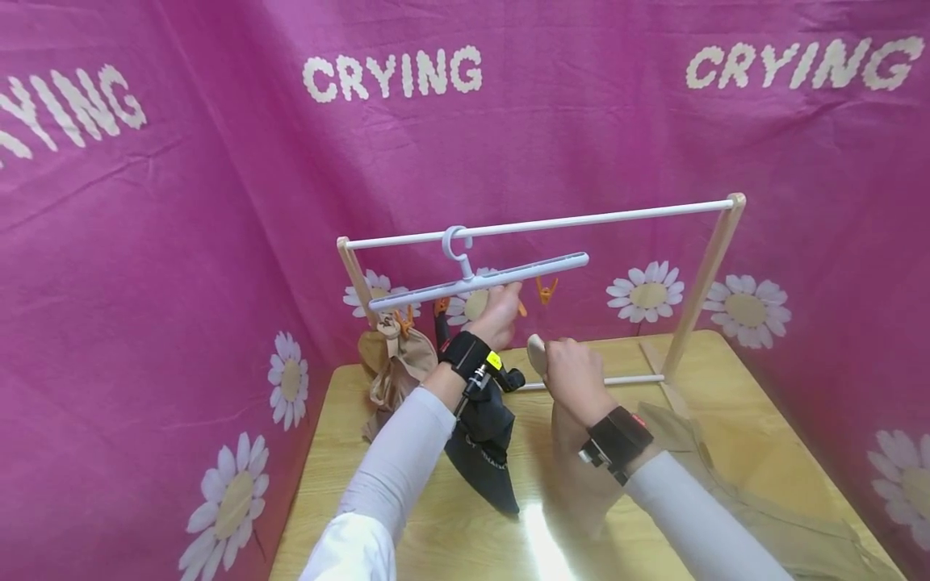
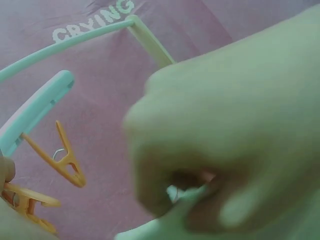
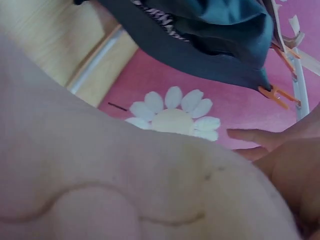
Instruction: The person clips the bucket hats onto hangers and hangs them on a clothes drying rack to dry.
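Note:
A white hanger (image 1: 479, 280) with orange clips hangs by its hook from the white rail (image 1: 538, 225) of a wooden rack. My left hand (image 1: 500, 313) reaches up under the hanger bar, its fingers curled at an orange clip (image 1: 521, 308). In the left wrist view the hand is a blur, with two more orange clips (image 2: 65, 160) beside the hanger bar (image 2: 35, 112). My right hand (image 1: 574, 373) grips a beige sock (image 1: 581, 476) that hangs down from it. The beige sock (image 3: 125, 190) fills the right wrist view. A dark sock (image 1: 483, 440) and a tan sock (image 1: 395, 367) hang clipped at the left.
The rack stands on a wooden table (image 1: 734, 379) closed in by pink cloth walls with daisies. A pale beige cloth (image 1: 734, 484) lies on the table at the right. One orange clip (image 1: 546, 290) hangs free on the hanger's right half.

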Tool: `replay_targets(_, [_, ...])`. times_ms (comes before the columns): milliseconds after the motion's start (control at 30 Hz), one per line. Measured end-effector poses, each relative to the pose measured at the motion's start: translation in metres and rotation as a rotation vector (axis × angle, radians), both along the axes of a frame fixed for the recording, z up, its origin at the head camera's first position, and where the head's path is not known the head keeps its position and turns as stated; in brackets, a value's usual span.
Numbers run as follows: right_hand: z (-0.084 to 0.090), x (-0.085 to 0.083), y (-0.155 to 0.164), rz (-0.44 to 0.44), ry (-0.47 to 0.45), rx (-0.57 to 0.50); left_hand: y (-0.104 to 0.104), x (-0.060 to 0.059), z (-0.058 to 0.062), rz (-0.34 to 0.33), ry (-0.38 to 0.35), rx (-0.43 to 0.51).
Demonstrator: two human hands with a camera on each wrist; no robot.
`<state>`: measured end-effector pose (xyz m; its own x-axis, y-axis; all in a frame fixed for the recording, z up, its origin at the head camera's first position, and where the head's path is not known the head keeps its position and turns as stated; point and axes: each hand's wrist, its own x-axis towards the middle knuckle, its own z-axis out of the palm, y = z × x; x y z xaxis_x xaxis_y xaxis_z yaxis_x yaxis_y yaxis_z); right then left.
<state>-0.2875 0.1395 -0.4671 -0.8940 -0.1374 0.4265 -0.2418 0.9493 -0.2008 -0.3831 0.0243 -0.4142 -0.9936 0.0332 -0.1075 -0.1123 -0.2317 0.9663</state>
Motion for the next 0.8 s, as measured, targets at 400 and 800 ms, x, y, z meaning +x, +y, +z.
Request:
replay_targets(400, [0.02,-0.013,-0.018,0.004,0.013,-0.068,0.007,0.006,0.0,0.025,-0.035,0.13])
replay_targets(800, [0.026,-0.02,-0.027,0.044,0.051,-0.08,0.008,0.009,-0.007,0.036,-0.003,0.101])
